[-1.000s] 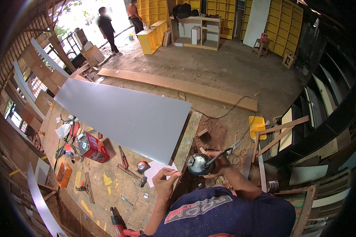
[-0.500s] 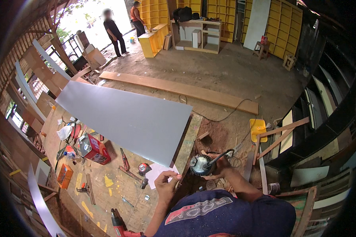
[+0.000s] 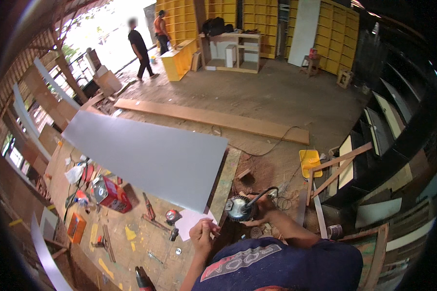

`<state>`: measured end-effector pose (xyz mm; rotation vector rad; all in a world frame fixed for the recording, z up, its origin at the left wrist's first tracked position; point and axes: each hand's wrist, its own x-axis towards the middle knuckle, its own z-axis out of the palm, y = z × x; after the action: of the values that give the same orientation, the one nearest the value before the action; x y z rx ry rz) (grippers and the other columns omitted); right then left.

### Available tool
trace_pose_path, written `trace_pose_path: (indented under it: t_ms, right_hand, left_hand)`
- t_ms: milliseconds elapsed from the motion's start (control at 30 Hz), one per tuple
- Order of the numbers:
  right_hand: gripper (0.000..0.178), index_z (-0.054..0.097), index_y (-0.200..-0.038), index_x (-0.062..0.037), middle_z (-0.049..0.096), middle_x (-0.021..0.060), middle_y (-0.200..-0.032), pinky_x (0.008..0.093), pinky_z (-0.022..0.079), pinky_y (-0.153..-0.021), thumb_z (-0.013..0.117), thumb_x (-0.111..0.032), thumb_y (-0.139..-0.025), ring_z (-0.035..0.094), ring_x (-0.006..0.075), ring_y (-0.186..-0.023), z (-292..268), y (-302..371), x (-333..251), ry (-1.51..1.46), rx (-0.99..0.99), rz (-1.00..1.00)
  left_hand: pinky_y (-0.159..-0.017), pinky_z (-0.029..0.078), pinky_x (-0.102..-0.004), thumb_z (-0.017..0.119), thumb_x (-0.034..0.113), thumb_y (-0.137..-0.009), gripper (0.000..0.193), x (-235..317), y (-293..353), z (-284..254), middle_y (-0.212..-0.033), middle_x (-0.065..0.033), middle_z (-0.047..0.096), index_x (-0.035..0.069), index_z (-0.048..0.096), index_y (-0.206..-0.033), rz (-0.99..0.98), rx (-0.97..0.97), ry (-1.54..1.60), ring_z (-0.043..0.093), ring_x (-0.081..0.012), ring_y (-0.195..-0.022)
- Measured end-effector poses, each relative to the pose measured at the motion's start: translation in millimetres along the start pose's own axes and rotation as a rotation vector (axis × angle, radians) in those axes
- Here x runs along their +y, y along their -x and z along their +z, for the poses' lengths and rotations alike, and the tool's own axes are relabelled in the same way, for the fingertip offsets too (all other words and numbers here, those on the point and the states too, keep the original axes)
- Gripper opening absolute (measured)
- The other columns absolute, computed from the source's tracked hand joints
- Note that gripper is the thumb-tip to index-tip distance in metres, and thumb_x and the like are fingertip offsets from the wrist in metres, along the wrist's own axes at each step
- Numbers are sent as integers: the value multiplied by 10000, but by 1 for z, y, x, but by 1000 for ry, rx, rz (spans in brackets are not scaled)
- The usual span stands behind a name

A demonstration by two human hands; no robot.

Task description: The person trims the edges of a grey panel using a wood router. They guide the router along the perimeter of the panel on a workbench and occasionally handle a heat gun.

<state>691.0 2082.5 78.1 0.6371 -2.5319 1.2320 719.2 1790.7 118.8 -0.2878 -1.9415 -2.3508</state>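
Note:
My right hand (image 3: 265, 211) is wrapped around a corded power tool (image 3: 239, 208) with a round, finned end, held just off the workbench's right edge. Its black cable arches back over that hand. My left hand (image 3: 204, 233) is closed in a pinch near the tool; what its fingertips hold, if anything, is too small to make out. Under and beside the left hand lies white paper (image 3: 185, 225) on the worn wooden workbench (image 3: 150, 235). A long grey panel (image 3: 150, 155) lies across the bench, its near corner close to the paper.
On the bench are a tape measure (image 3: 172, 216), a hammer (image 3: 174, 234), a red can (image 3: 112, 195), an orange box (image 3: 76, 228) and a drill-like tool (image 3: 143, 278). Beyond lies a long board (image 3: 213, 119) on the floor. Black cabinets (image 3: 357, 182) stand right; two people stand far back.
The view has shifted a little, moving the scene slightly left and down. My left hand's fingers have turned downward. The right hand still grips the power tool. The person in black has changed stance.

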Motion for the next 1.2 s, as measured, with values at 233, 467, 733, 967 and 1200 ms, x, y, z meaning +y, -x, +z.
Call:
trace_pose_path:
  t_ms: [233, 467, 733, 967, 1200]
  right_hand:
    - [736, 725, -1183, -101, 784, 140, -1072, 422, 610, -871, 971, -481, -603, 769, 303, -966, -6, -2, -8, -46, 19, 43]
    - [1051, 555, -1464, -21, 744, 100, -1245, 401, 579, -1006, 986, -447, -605, 730, 234, -1101, 5, -3, 5, 70, -100, 42]
    - [858, 652, -1327, -107, 746, 52, -1177, 393, 603, -890, 979, -416, -596, 745, 255, -1022, 9, -7, 1, 16, 11, -15]
    - [826, 664, -1291, -133, 746, 56, -1137, 382, 610, -875, 976, -338, -554, 752, 261, -1000, 12, -7, -5, -145, -50, 213]
    - [782, 665, -1222, -117, 770, 79, -1042, 404, 625, -791, 995, -373, -561, 786, 285, -902, 19, -16, 6, -31, 67, -37]
  left_hand:
    - [-951, 614, -374, 615, 68, -1096, 281, 11, -7, 9, -1155, -204, 802, -80, 731, -1305, 8, -5, -70, 786, -269, -1043]
    - [-1190, 460, -436, 597, 40, -1081, 491, 36, -24, 23, -1512, -240, 627, -49, 530, -1559, 25, -205, 97, 615, -322, -1400]
    - [-1184, 449, -403, 680, 84, -1053, 471, 56, -45, 51, -1489, -197, 646, -56, 588, -1494, -92, -278, 88, 611, -260, -1371]
    - [-1129, 493, -392, 740, 83, -1018, 400, 59, -57, 54, -1402, -175, 701, -49, 659, -1386, -101, -311, 33, 665, -234, -1272]
    - [-1087, 522, -383, 686, 122, -1054, 315, 58, -58, 61, -1362, -190, 730, -55, 691, -1315, -103, -248, 123, 702, -233, -1202]
